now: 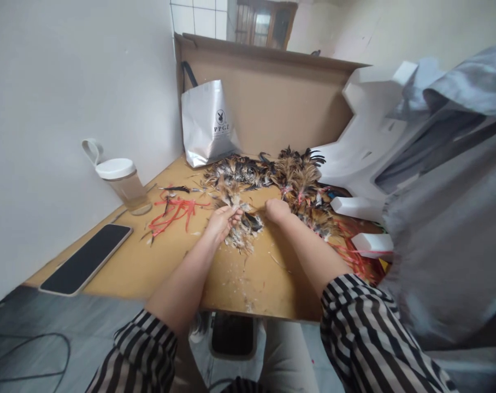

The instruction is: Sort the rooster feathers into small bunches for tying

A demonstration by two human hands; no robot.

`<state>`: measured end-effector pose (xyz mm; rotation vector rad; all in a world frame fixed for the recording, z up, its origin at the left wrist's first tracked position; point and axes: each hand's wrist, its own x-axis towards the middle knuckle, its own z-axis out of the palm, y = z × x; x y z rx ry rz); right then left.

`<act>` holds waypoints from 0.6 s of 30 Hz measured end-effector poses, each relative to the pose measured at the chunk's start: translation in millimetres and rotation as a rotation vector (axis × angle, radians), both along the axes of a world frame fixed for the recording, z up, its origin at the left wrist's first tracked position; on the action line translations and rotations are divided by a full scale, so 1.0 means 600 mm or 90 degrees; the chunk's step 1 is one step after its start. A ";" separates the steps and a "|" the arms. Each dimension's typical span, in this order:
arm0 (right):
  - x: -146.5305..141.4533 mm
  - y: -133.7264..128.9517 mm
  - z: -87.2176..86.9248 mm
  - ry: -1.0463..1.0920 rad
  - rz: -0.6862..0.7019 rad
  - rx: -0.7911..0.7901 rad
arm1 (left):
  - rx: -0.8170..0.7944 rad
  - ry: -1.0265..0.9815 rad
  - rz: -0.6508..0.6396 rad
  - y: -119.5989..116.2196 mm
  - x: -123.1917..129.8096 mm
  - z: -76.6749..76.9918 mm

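My left hand point(224, 222) pinches a small bunch of brown feathers point(230, 192), which fan out above the fingertips. Just below those fingers lies a loose heap of grey, white and dark feathers point(242, 240) on the table. To the right, apart from the left hand, my right hand point(277, 210) is closed in a fist; whatever its fingers hold is hidden. Beyond both hands sits a pile of dark loose feathers point(242, 170). Bundles of brown feathers point(297, 169), some bound with pink ties, lie behind and beside the right hand.
Red plastic strips point(178, 213) lie on the table point(149, 267) at the left, near a lidded cup point(127, 185) and a phone point(88, 259). A silver bag point(209, 125) leans on the cardboard point(272, 98) behind. White foam pieces point(371, 243) and grey cloth point(448, 234) crowd the right.
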<state>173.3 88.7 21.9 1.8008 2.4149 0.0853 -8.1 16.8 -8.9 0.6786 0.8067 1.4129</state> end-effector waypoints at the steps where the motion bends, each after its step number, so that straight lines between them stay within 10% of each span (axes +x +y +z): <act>1: 0.007 -0.004 -0.001 0.066 -0.024 0.011 | -0.004 -0.004 0.001 0.000 0.000 0.000; 9: -0.002 -0.074 -0.026 1.064 -0.109 -0.245 | -0.040 0.012 -0.070 -0.006 0.010 -0.001; 18: -0.058 -0.093 -0.057 1.246 -0.125 -0.277 | -0.023 0.022 -0.172 -0.009 0.015 -0.007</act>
